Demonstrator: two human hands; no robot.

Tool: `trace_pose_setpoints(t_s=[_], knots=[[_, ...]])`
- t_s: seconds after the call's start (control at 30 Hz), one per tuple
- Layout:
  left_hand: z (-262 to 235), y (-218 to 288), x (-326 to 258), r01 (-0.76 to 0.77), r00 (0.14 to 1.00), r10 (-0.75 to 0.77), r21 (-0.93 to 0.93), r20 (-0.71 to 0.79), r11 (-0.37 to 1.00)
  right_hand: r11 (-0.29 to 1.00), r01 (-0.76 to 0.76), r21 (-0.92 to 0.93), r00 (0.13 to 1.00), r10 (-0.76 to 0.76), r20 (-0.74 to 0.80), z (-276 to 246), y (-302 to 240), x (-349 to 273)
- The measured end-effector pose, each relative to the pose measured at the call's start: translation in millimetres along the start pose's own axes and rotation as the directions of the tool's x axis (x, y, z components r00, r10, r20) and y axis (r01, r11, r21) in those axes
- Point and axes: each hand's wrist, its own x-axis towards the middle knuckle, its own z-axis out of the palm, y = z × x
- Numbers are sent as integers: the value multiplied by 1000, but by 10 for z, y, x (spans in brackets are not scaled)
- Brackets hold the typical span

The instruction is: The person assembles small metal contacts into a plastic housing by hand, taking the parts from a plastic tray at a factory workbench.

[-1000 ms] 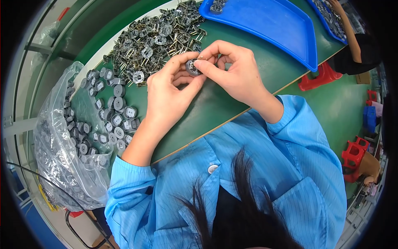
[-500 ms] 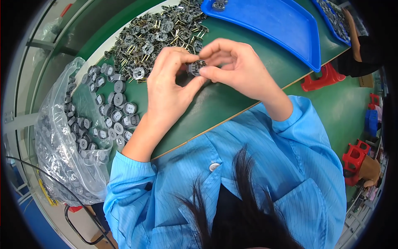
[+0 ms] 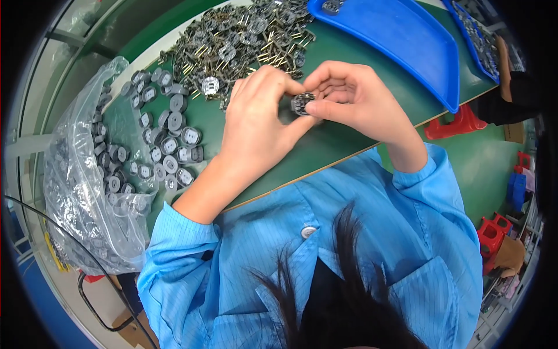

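Observation:
Between my two hands, above the green table, is a small round dark grey plastic part (image 3: 301, 104) with a detailed open face turned upward. My left hand (image 3: 258, 119) grips it from the left side with thumb and fingers. From the right, the thumb and forefinger of my right hand (image 3: 351, 96) pinch its edge, the other fingers curled. Beyond my left hand lies a heap of dark parts with brass-coloured pins (image 3: 232, 43). Round grey housings (image 3: 177, 122), some showing a pale face, lie loose to the left.
A clear plastic bag (image 3: 75, 198) full of grey housings slumps over the table's left side. A blue tray (image 3: 401, 46) with one part in its far corner lies at the far right. Beyond it are another filled blue tray (image 3: 474, 41), a person's arm (image 3: 504, 70) and red stools (image 3: 456, 123).
Both hands and the held part appear slightly farther right in the picture, as does most of the far table. The part remains held between the hands.

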Motion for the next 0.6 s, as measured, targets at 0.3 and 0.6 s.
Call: trace_pose_setpoints(t_s=[0.3,0.6], knots=[[-52,65,-51,-127,992,121,212,42,969,984,-16,-176,1000,14,-10,108,18,-54],[-875,125,-532,2,983,-85,451,165,892,889,236,-393,939,-313,-143,27,202,-160]])
